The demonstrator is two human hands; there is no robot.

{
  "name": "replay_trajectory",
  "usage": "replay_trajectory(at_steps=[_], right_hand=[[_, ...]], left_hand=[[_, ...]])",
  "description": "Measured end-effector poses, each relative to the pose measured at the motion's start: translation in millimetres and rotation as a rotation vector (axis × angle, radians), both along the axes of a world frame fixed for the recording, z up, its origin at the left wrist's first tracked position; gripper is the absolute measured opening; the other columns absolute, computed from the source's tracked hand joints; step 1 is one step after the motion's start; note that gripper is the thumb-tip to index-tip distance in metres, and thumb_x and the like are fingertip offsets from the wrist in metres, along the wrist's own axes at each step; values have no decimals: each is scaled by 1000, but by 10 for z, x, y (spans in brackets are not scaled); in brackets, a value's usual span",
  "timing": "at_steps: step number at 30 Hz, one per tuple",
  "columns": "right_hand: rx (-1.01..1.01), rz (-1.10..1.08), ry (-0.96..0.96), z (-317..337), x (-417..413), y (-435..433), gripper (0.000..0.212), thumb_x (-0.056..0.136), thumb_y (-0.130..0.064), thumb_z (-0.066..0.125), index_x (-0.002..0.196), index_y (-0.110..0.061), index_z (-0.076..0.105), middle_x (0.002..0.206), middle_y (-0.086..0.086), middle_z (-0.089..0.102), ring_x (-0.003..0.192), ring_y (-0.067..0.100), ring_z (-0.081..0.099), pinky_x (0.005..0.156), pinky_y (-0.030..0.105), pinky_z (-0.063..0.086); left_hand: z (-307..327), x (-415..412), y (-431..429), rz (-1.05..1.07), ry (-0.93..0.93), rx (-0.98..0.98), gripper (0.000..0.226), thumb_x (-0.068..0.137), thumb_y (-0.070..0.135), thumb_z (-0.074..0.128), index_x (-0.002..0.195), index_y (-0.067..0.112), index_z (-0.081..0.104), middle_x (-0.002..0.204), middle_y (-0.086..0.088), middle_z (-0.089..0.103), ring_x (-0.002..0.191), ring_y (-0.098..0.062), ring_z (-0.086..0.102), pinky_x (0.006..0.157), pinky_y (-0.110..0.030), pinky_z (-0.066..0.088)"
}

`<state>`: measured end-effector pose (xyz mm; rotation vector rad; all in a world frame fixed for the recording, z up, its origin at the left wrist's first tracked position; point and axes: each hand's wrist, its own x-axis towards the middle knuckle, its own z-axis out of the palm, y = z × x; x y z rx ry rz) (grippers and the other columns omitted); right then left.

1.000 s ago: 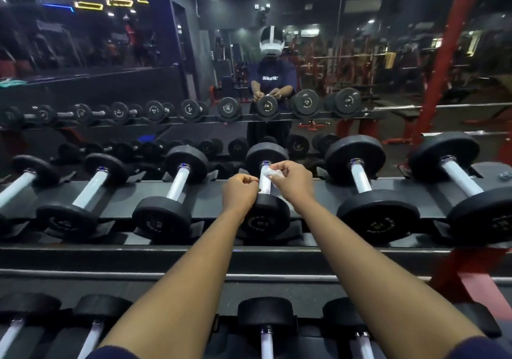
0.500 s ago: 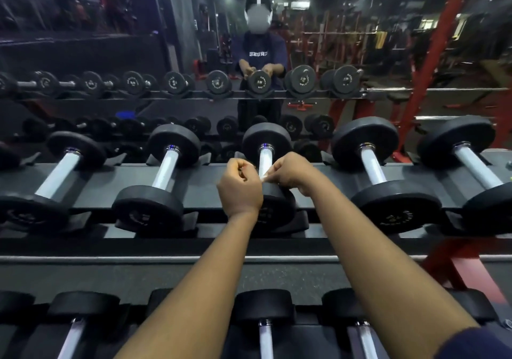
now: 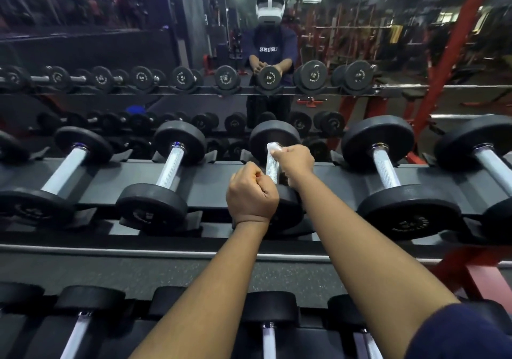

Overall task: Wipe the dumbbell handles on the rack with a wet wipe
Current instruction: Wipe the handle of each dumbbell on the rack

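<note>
The right hand has moved up along the handle of the middle dumbbell. Half a second ago both hands were close together at the near part of this handle. Now the right fingers pinch the wet wipe at the far end, just below the far weight head. The left hand has stayed low, beside the near end of the handle. Its fingers are curled into a fist, but I cannot tell if they grip the handle or hold nothing.

I judge that the wipe has now passed over most of this handle, so this dumbbell is probably almost finished. The left neighbour and the right neighbour are each well apart from both hands.

There is no real container here. The rack carries the dumbbells in its cradles, one in each, on this upper row. A lower row also holds dumbbells. No wipe packet is visible.
</note>
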<state>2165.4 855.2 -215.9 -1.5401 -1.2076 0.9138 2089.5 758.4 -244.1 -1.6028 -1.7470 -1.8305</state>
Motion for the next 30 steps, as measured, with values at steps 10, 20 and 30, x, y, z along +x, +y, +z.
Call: replay_trajectory(at_steps=[10, 20, 30], right_hand=[[-357, 247, 733, -83, 79, -90, 20, 99, -9, 42, 110, 4, 53, 97, 18, 63, 84, 28, 66, 62, 37, 59], [-458, 540, 391, -132, 429, -347, 17, 92, 4, 45, 90, -1, 61, 71, 9, 65, 55, 14, 63, 45, 22, 52], [297, 183, -531, 65, 68, -81, 29, 84, -22, 53, 72, 1, 68, 71, 15, 62, 68, 24, 57, 58, 34, 47]], left_hand=[[3, 6, -3, 10, 16, -14, 23, 72, 22, 29, 60, 11, 45, 54, 4, 39, 50, -17, 35, 47, -18, 14], [1, 4, -4, 9, 40, -16, 21, 72, 20, 29, 61, 11, 45, 54, 3, 38, 49, -16, 35, 47, -19, 15], [12, -2, -10, 3, 18, -9, 19, 71, 20, 27, 59, 13, 41, 53, 4, 35, 48, -17, 32, 47, -20, 13]])
